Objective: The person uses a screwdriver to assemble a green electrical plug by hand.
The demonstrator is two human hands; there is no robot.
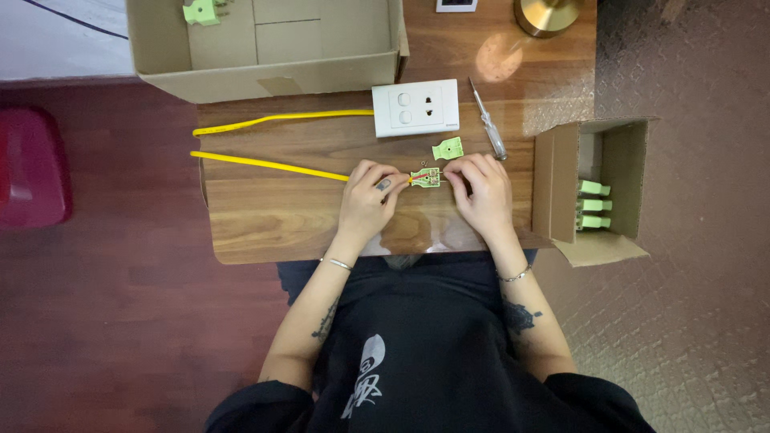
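Observation:
My left hand [371, 196] pinches the end of a yellow cable [265, 163] on a small wooden table [265, 216]. The cable's coloured wires run into an opened green plug body [427, 177] that lies between both hands. My right hand [481, 188] grips that plug body from the right side. The plug's separate green cover [447, 148] lies just beyond, apart from my fingers.
A white wall socket plate [415, 107] and a screwdriver [488, 125] lie behind my hands. A large open cardboard box [265, 44] holding one green part stands at the back. A small open box [597, 188] with green plugs hangs at the table's right edge. A brass lamp base [547, 14] stands far right.

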